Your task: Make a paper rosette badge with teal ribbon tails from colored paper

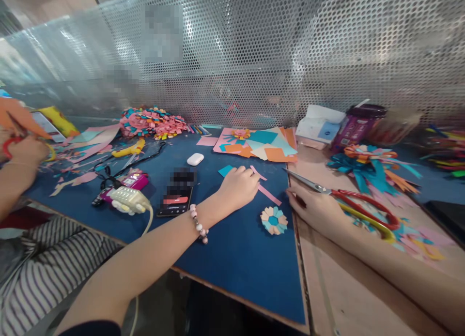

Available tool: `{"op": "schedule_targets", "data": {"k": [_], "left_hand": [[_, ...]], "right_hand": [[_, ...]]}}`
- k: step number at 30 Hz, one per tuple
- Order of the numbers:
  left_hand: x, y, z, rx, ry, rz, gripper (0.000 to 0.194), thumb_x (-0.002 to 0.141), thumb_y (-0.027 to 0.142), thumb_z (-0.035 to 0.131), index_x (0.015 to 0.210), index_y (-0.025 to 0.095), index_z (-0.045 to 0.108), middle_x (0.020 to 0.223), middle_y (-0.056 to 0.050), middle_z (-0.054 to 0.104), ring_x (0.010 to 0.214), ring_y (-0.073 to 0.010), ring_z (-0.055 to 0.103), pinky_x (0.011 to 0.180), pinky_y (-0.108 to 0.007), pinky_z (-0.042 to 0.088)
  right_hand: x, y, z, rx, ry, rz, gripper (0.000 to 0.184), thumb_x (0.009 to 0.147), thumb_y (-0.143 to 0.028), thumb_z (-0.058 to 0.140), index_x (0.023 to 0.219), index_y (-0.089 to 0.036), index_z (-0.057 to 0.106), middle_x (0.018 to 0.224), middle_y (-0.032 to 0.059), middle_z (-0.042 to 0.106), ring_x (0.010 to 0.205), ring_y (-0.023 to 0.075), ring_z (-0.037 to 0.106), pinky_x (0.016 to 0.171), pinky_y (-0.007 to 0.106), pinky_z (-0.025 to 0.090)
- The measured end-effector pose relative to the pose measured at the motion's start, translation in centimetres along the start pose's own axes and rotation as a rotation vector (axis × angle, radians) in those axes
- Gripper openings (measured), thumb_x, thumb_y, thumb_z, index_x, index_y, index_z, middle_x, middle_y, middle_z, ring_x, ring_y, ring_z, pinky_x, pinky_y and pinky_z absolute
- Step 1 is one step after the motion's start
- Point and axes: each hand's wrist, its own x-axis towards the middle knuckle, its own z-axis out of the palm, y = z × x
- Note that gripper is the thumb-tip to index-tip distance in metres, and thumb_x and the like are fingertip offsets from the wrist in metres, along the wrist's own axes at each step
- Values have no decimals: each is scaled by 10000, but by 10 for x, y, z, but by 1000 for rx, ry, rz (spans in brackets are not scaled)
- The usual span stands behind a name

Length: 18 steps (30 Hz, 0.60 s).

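My left hand (241, 186), with a beaded bracelet (198, 224) on the wrist, is over the blue tabletop with its fingers curled down. A pink paper strip (258, 173) sticks out from its fingertips, and a second pink strip (269, 194) lies beside them. Part of a teal paper piece (225, 171) shows behind the knuckles. On the tan board, my right hand (316, 207) lies next to scissors (319, 188) with red and yellow handles. Its thumb and fingers are apart with nothing visible between them. A peach-and-blue paper flower (274, 220) lies between my hands.
Coloured paper sheets (254, 145) and a heap of paper flowers (152, 123) stand toward the perforated metal panel (232, 50). A phone (174, 200), earbud case (195, 159) and cabled glue gun (129, 199) lie leftward. Ribbon-like paper flowers (366, 164) and a purple cup (358, 125) are right. Another person's hand (27, 152) cuts orange paper.
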Motion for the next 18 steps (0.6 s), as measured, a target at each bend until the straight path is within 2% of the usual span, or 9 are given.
{"op": "schedule_targets", "data": {"k": [12,18], "left_hand": [[-1,2,0,-43,-18,-8,307,922,260,361,876,130,635,829,-94,667,833,-232,571,720,-349,416],[3,-6,-8,-210,-43,-98,282,896,243,406,845,145,665,799,-87,681,766,-202,586,671,-317,424]], "right_hand": [[2,-2,-2,13,-22,-12,248,875,-282,435,900,-213,672,684,8,704,528,151,614,453,243,300],[2,-4,-2,-3,-45,7,241,878,-292,439,924,-220,665,686,2,708,523,167,621,441,252,282]]}}
